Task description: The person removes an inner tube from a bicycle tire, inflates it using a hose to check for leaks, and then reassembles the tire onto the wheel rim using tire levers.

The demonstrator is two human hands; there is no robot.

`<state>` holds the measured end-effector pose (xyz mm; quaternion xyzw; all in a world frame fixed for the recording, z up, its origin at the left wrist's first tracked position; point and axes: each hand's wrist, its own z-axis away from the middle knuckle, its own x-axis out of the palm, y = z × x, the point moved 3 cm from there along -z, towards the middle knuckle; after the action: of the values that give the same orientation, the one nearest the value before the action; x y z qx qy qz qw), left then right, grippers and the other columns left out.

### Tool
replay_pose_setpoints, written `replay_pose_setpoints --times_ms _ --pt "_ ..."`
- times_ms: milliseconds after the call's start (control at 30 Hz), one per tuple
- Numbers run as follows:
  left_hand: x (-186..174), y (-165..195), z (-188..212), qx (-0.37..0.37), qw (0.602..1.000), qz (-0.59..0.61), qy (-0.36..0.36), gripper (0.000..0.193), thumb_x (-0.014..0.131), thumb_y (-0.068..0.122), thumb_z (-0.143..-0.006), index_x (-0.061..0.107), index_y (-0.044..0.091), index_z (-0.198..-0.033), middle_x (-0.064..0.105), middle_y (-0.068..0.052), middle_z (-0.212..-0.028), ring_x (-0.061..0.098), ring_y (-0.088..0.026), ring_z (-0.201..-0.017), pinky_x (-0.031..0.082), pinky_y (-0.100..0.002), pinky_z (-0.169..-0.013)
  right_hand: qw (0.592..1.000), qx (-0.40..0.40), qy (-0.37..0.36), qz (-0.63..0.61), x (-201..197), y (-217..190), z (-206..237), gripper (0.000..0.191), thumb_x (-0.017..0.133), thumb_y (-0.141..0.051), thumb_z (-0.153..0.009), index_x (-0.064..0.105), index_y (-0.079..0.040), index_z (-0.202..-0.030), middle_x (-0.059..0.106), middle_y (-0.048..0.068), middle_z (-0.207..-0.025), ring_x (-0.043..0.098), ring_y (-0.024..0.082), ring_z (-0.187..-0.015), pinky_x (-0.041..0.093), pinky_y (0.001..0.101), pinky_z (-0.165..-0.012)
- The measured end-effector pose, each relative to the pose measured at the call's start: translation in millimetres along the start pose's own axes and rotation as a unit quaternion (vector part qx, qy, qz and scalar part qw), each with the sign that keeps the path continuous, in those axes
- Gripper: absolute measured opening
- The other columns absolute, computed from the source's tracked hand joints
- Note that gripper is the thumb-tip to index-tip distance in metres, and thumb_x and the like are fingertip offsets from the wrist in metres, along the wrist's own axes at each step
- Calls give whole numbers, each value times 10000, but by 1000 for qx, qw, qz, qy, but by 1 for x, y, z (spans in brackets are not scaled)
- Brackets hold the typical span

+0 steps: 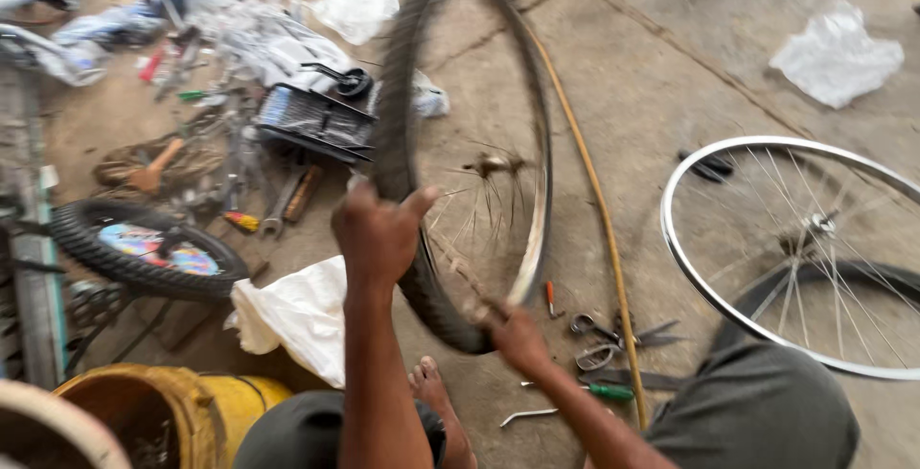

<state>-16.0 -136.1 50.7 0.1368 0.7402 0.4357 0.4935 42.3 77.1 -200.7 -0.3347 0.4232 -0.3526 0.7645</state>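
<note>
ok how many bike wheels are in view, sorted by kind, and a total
Wheel with tyre on, held upright by the left hand and right hand: 1
Bare silver spoked rim flat on the floor: 1
Small black-tyred wheel with a coloured disc, on the floor: 1
Total: 3

Tyre (pixel 398 124): black rubber, matt, ribbed tread; its rim (pixel 537 229) dull grey metal with thin wire spokes. Bare wheel rim (pixel 682 268): bright metal, glossy, smooth. Floor (pixel 661 76): concrete, rough, dusty, cracked. Hose (pixel 599 210): yellowish, matt, rubber or plastic, cannot tell which. Sack (pixel 297 320): white woven cloth-like fabric, creased. Bucket (pixel 225 397): yellow plastic, scuffed. Scissors (pixel 613 340): grey steel. Screwdriver (pixel 599 390): green plastic handle.
</note>
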Motion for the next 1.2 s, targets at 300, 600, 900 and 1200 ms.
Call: replay_pose_setpoints --times_ms 300,600,900,1200 --pt "-18 78 -23 199 976 -74 -58 538 902 391 -760 651 49 -1092 735 -161 -954 721 -379 -890 537 -505 -760 809 -444 381 53 -169 -170 53 368 798 -53 -868 648 -42 -1204 723 152 -1151 740 323 -981 598 362 -748" --pt "1 84 -13 329 942 -34 -63 622 919 454 -705 655 74 -1121 720 -110 -966 724 -293 -828 560 -463 -729 744 -408 162 504 -288 -300 40 743 842 -481 -729 602 -141 -1344 713 50 -1048 660 222 -920 551 402 -810" --pt "20 81 -25 379 913 -55 137 525 937 361 -753 674 83 -1112 702 -119 -930 693 -346 -851 534 -491 -751 633 -483 352 492 -275 -288 7 474 843 -513 -923 641 -133 -1122 663 57 -875 622 207 -773 544 408 -725" --pt "1 89 -36 217 961 -96 -144 671 905 647 -610 671 83 -889 721 -54 -793 712 -229 -712 555 -427 -674 762 -368 140 514 -294 -302 9 696 600 -777 -779 678 -137 -1039 655 19 -774 587 177 -638 531 379 -572"
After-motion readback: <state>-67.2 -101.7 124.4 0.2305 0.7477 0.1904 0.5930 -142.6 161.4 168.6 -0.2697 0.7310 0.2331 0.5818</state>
